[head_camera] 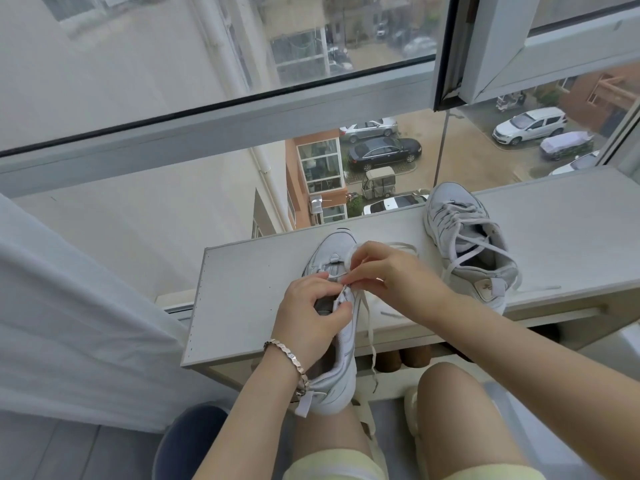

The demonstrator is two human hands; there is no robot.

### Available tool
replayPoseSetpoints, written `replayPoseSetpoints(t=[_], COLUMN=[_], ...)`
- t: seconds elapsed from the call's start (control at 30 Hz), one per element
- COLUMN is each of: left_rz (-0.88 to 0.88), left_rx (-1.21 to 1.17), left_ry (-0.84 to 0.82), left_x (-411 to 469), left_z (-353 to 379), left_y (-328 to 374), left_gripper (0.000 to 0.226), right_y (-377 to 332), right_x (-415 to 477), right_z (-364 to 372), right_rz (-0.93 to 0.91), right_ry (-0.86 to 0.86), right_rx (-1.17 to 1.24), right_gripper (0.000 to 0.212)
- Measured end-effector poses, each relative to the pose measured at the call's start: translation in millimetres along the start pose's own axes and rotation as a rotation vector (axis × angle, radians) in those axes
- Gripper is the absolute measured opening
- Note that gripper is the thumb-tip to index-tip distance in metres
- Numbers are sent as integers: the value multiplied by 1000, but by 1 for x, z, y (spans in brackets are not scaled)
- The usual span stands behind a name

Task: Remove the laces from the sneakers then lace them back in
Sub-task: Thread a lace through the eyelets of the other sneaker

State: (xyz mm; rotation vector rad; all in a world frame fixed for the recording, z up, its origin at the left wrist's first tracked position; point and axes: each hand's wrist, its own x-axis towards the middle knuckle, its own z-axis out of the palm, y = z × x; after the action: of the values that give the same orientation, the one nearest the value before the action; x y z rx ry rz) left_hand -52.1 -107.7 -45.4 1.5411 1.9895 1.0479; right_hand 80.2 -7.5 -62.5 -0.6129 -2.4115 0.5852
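Sneaker, white (343, 344): toe at the far edge of the surface (249, 299), heel out past the near edge, over the left thigh.
Left grip (311, 306): fingers curled round the sneaker's eyelet flap.
Right grip (391, 271): fingertips pinched on the lace (370, 327) at an eyelet; the loose end hangs over the near edge.
Second sneaker (467, 244): laced, farther right, apart.

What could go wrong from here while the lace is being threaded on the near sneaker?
1. The near sneaker bridges the white shelf and the thigh, steadied only by the left hand; a looser grip may let it slide off.
2. The lace, pinched by the right hand, dangles below the shelf edge and could snag.
3. The second sneaker has its heel near the front edge, beside the right forearm; a nudge might knock it off.
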Motion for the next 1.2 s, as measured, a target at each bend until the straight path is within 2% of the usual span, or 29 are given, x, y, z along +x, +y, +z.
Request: replayPoseSetpoints(t=[0.23,0.33,0.43,0.67,0.9,0.97,1.07,1.13,1.2], left_rz=[-5,-11,-1,-4,-62,-78,-113,-137,-139], left_rx=[-7,-6,-12,-56,-66,-81,-87,-85,-59], left_ry=[21,12,6,-67,-18,24,46,42,44], left_x=[0,0,2,6,7,9,11,11,11], left_z=[0,0,-1,-1,1,1,2,2,3], left_y=[-2,-2,-1,0,-5,-3,-1,0,0], left_gripper=[15,15,15,17,18,14,12,10,11], right_y=[-2,-1,1,4,-19,-33,-38,-38,-45], right_x=[-6,-4,-2,-11,-15,-20,-21,-19,-15], right_z=[11,15,21,22,21,22,17,10,0], right_rz=[-141,-229,-219,-178,-183,-74,286,447,532], right_ry=[220,218,174,153,169,226,354,386,425], right_rx=[-123,-227,-261,-148,36,250,611,771,866], right_gripper=[20,15,13,9,8,14,16,22,24])
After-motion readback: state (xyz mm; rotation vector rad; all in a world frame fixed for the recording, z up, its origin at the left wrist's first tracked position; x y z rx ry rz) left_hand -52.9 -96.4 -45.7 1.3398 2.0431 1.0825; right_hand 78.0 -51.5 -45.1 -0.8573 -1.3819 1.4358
